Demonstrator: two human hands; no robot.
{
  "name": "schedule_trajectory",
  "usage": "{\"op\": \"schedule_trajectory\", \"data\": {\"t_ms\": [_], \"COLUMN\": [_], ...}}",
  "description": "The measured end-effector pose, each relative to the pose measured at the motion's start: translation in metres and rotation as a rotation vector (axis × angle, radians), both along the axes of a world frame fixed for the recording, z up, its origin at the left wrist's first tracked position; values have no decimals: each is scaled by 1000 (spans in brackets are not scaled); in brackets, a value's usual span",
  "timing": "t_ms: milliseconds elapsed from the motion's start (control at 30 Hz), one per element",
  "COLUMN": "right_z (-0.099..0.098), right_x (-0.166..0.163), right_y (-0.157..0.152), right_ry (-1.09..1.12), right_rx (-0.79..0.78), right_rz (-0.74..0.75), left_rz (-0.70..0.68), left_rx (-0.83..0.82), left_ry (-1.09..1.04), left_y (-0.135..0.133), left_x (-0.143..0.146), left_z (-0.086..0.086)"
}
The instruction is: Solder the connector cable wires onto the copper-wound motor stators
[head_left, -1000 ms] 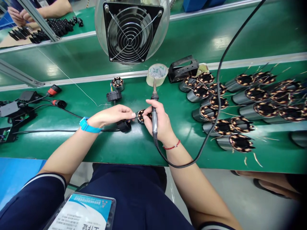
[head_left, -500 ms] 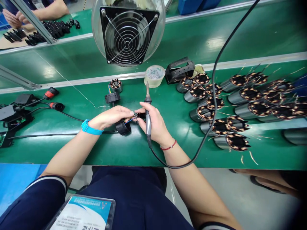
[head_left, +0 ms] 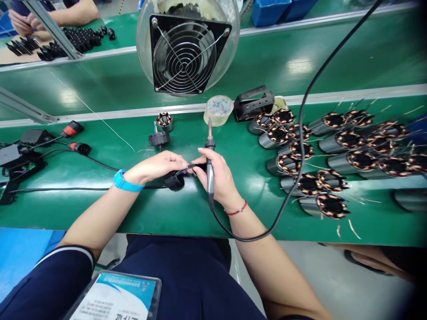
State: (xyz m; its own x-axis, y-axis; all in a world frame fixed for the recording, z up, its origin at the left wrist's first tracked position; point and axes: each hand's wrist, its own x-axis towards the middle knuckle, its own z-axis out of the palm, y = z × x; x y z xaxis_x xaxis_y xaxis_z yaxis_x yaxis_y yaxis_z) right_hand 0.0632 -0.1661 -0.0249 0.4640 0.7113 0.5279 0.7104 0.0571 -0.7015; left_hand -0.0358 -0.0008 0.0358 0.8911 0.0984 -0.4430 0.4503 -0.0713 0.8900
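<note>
My right hand (head_left: 218, 178) is closed around a soldering iron (head_left: 209, 153), its tip pointing away from me and its black cable looping off the table edge. The fingertips of that hand also rest on a small motor stator, mostly hidden under them. My left hand (head_left: 156, 166), with a blue wrist strap, pinches the thin coloured wires (head_left: 182, 170) that run from a black round connector (head_left: 174, 181) to the stator. Both hands meet above the green table (head_left: 167, 213).
A fume fan (head_left: 183, 52) stands behind the hands. Nearby are a clear cup (head_left: 218, 109), a black iron stand (head_left: 253, 104), a finished stator with connector (head_left: 162, 129), several wound stators (head_left: 320, 155) at the right and black plugs (head_left: 75, 138) at the left. Another person's hands (head_left: 23, 20) work at the far left.
The stator that showed between my hands a second ago is now covered by my right fingers. Both hands have shifted slightly; the coloured wires now show between them.
</note>
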Motion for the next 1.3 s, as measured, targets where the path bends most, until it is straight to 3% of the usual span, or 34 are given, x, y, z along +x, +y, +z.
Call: {"op": "schedule_trajectory", "data": {"t_ms": [200,367,467,567,667,767,833,1000,1133,1300], "right_z": [-2,4,26,65,103,122,122,100,85,83], "right_x": [-13,-14,-1,23,62,122,169,257,273,252], "right_y": [6,7,-12,-47,-80,-98,-103,-84,-49,-20], "right_ry": [99,209,229,295,375,482,581,640,689,916], "right_rx": [17,-48,-122,-177,-16,244,337,142,117,60], "right_rz": [-145,-162,-71,-132,-411,-683,-711,-660,-673,-582], "left_rz": [44,109,198,267,300,273,256,244,234,225], "left_rx": [-52,303,398,387,383,393,404,431,415,454], "left_ry": [4,-146,-213,-207,-188,-188,-198,-204,-217,-221], "left_y": [-7,-19,-18,-16,-16,-16,-16,-15,-15,-17], "left_x": [0,5,1,-5,-7,-8,-8,-7,-6,-6], "left_z": [-13,-18,-24,-31,-34,-33,-32,-32,-32,-30]}}
